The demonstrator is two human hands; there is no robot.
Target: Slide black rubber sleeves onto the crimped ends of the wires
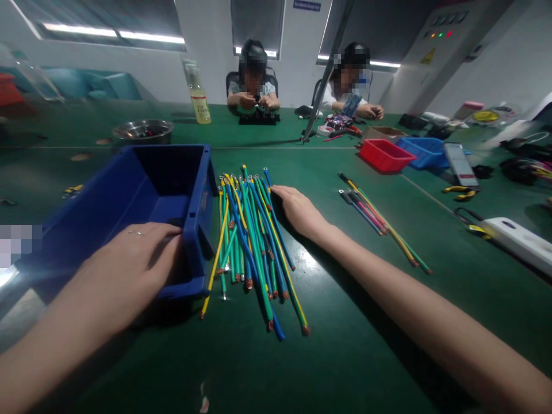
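Note:
My left hand (135, 261) reaches over the near side of a blue plastic bin (199, 213), its bent fingers and thumb at the inner face of the bin's right wall. Beside that wall lies a loose pile of short cables (252, 230), green, blue and yellow, with bare copper at their near ends and metal ring lugs on several far ends. Against the pile's upper right edge rests my right hand (299, 210), fingers stretched and touching the cables. Its fingertips are partly hidden by the hand itself.
Several thinner cables (379, 221) lie farther right. Red (386, 156) and blue (422, 152) trays, a phone (460, 165) and a white power strip (520, 237) are beyond. A metal bowl (144, 131) and bottle (199, 103) stand behind the bin. Two people sit across the table.

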